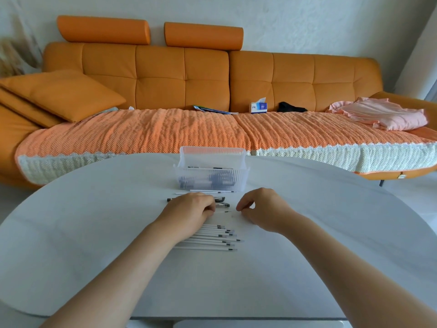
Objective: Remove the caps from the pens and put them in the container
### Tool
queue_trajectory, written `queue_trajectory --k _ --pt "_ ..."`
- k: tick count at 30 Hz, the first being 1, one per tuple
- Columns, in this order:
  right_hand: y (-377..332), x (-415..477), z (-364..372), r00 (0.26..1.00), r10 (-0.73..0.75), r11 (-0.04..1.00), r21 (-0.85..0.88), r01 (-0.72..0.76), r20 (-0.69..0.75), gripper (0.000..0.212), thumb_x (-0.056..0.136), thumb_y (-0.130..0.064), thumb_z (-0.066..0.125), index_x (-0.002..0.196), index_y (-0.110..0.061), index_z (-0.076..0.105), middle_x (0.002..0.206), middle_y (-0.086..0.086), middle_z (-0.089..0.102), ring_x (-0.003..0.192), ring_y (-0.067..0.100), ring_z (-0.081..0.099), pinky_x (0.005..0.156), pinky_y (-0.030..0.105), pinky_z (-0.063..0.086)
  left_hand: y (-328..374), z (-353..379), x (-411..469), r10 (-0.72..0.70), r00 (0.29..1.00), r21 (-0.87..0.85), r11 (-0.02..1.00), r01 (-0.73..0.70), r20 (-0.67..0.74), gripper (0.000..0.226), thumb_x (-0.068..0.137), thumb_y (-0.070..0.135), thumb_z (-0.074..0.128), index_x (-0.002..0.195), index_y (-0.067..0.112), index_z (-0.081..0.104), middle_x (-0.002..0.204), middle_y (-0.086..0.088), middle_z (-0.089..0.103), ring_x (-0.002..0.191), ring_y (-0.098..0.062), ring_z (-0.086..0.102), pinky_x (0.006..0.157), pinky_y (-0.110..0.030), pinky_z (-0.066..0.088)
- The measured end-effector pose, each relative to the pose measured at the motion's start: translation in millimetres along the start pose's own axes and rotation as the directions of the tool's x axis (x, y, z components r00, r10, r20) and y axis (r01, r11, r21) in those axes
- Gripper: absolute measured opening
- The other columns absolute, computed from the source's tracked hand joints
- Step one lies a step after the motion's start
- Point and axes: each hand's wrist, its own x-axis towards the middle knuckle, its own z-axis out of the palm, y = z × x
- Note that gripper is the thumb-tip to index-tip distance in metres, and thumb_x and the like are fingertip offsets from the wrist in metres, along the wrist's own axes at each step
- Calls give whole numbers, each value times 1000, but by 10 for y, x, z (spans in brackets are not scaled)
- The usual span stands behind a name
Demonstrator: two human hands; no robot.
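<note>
Single head-worn wide-angle view, facing forward and down across the white table [82, 233]. Left hand [189, 209] and right hand [262, 207] sit close, below centre. Orange sofa [260, 76] beyond.

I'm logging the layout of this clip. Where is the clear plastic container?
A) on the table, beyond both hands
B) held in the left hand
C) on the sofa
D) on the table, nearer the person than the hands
A: the clear container stands on the white table, beyond the left hand and the right hand, on the sofa side.
</note>
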Motion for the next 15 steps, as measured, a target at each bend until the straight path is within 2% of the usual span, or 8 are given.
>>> queue_trajectory --k 2,5,9,12,15 --pt "0 -15 6 1000 -26 999 -42 25 -3 24 92 -15 55 97 -32 72 102 -13 65 57 0 53 53 14 41 -29 -7 -10 -18 1000 -9 1000 18 6 9 96 27 51 90 29 58 92 15 58 86 -8 52 69 -28 41" --pt "-31 -25 16 998 -56 995 -83 57 22 22 92 -23 59 106 -35 71 103 -16 64 69 -1 55 64 16 46 -73 -29 -16 -43 999 -20 999 43 15 10 97 27 50 90 29 57 93 15 58 86 -10 53 72 -30 45" --pt "-91 -4 50 996 -65 993 -98 70 55 15 89 -31 69 102 -34 75 103 -17 66 93 5 61 86 27 53 -101 -54 -34 -62 998 -15 998 62 23 10 97 27 49 91 29 57 94 15 57 87 -11 54 72 -29 44" --pt "-124 24 51 996 -64 993 -91 69 59 9 87 -27 71 92 -30 78 99 -15 68 91 10 63 84 31 55 -113 -65 -40 -63 998 -21 998 64 20 10 97 27 49 90 31 55 92 17 55 86 -10 53 70 -29 42" --pt "-136 39 71 996 -65 989 -129 73 66 9 89 -26 67 91 -27 75 97 -9 69 85 14 64 78 35 56 -102 -71 -49 -53 998 -46 997 54 24 10 98 27 50 90 31 55 92 17 55 85 -8 53 68 -27 40"
